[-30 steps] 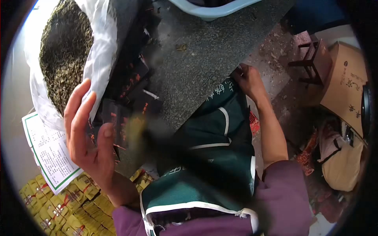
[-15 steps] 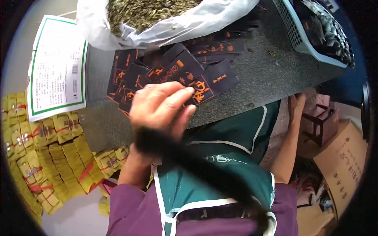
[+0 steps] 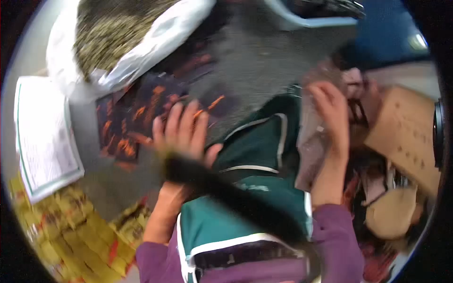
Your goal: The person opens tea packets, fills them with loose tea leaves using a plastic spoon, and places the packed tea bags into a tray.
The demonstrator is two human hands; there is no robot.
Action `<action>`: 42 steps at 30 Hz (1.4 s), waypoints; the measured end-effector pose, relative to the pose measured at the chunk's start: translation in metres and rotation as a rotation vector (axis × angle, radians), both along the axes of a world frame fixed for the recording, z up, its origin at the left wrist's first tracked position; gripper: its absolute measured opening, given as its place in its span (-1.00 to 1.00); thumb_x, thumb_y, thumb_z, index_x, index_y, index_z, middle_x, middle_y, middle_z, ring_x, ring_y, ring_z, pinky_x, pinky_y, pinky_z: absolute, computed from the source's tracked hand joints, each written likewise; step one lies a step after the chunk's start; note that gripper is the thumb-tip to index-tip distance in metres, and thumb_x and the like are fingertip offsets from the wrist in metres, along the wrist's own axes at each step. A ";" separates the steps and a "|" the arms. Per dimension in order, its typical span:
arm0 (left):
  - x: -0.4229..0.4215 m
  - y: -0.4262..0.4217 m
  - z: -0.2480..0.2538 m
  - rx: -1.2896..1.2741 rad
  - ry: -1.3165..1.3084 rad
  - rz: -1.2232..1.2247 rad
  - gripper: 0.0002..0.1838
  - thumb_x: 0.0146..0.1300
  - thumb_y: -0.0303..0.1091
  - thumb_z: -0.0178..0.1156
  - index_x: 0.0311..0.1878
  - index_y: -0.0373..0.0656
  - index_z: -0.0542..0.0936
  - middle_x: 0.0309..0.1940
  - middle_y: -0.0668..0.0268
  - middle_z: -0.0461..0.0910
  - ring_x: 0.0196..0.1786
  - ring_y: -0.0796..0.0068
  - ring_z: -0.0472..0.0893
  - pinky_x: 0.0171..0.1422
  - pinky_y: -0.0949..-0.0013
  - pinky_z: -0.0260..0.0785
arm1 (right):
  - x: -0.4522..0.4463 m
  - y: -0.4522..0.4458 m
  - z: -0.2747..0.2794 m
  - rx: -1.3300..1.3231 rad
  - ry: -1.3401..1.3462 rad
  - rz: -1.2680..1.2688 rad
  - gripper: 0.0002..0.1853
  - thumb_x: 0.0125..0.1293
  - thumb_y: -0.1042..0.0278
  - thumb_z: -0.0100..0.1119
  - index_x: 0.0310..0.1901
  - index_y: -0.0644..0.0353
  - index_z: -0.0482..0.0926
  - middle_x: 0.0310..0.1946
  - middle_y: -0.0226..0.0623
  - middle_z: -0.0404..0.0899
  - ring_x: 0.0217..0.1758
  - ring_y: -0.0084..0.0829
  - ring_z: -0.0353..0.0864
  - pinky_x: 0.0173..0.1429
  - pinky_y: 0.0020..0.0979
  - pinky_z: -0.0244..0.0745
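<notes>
My left hand lies over the front edge of a spread of black packets with orange print, its fingers apart and pointing away from me. A white plastic bag of dried leaves stands just behind the packets. On the right, my right hand is raised beside the table edge, near the green apron. Its fingers are blurred and bent, and whether they hold anything does not show. A dark blurred strap crosses the view in front of my left wrist.
A light blue basket with dark packets is at the table's back. A green-bordered sheet lies left, above stacked yellow bundles. To the right are a cardboard box, a small stool and a tan bag.
The view has turned and shifted. My left hand's fingers have spread over the packets' near edge. My right hand has come up from the far table edge, closer to the apron.
</notes>
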State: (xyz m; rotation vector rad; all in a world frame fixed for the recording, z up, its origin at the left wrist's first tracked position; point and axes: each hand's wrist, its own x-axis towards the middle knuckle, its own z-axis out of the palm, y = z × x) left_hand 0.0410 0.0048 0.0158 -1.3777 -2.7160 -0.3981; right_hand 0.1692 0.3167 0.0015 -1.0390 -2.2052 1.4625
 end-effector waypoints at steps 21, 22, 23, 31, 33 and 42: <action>-0.031 -0.009 0.008 0.386 -0.030 0.067 -0.78 0.16 -0.60 0.35 -0.10 -0.29 0.69 -0.07 0.09 0.70 -0.08 0.05 0.69 0.04 0.18 0.55 | -0.032 -0.056 0.015 -0.520 0.487 0.089 -0.49 0.69 0.00 -0.19 0.01 0.29 0.63 -0.45 -0.44 0.44 -0.43 -0.55 0.48 -0.30 -0.45 0.51; -0.036 -0.013 0.012 0.477 -0.070 0.084 -0.84 0.16 -0.63 0.35 -0.17 -0.29 0.70 -0.14 0.09 0.72 -0.14 0.11 0.71 -0.01 0.24 0.56 | -0.031 -0.053 0.012 -0.549 0.500 0.104 -0.51 0.68 0.01 -0.17 -0.01 0.30 0.62 -0.44 -0.44 0.43 -0.41 -0.55 0.50 -0.28 -0.43 0.54; -0.040 -0.017 0.016 0.472 -0.055 0.105 -0.84 0.16 -0.63 0.35 -0.17 -0.29 0.70 -0.14 0.09 0.72 -0.14 0.11 0.71 -0.01 0.24 0.56 | -0.034 -0.050 0.010 -0.575 0.515 0.116 -0.52 0.68 0.02 -0.14 -0.04 0.30 0.62 -0.43 -0.44 0.43 -0.39 -0.54 0.52 -0.26 -0.41 0.58; -0.060 -0.049 0.043 0.895 -0.103 0.140 -0.81 0.07 -0.73 0.41 -0.27 -0.27 0.68 -0.24 0.14 0.73 -0.17 0.36 0.71 -0.05 0.38 0.54 | -0.095 -0.073 0.081 -0.546 0.687 0.447 -0.70 0.63 0.16 0.02 -0.06 0.29 0.50 -0.39 -0.34 0.47 -0.37 -0.51 0.52 -0.24 -0.47 0.51; -0.064 -0.054 0.044 0.934 0.010 0.111 -0.79 0.08 -0.74 0.40 -0.25 -0.27 0.66 -0.23 0.11 0.72 -0.17 0.32 0.71 -0.05 0.35 0.56 | -0.111 -0.079 0.095 -0.483 0.710 0.480 -0.70 0.62 0.16 0.04 -0.10 0.29 0.51 -0.40 -0.35 0.46 -0.42 -0.57 0.45 -0.31 -0.54 0.42; -0.068 -0.074 0.055 0.812 0.232 0.085 -0.80 0.13 -0.63 0.43 -0.24 -0.25 0.59 -0.23 0.13 0.70 -0.17 0.19 0.72 -0.05 0.22 0.59 | -0.155 -0.108 0.123 -0.372 0.592 0.726 -0.71 0.59 0.20 0.08 -0.24 0.26 0.53 -0.44 -0.42 0.47 -0.50 -0.71 0.32 -0.41 -0.61 0.21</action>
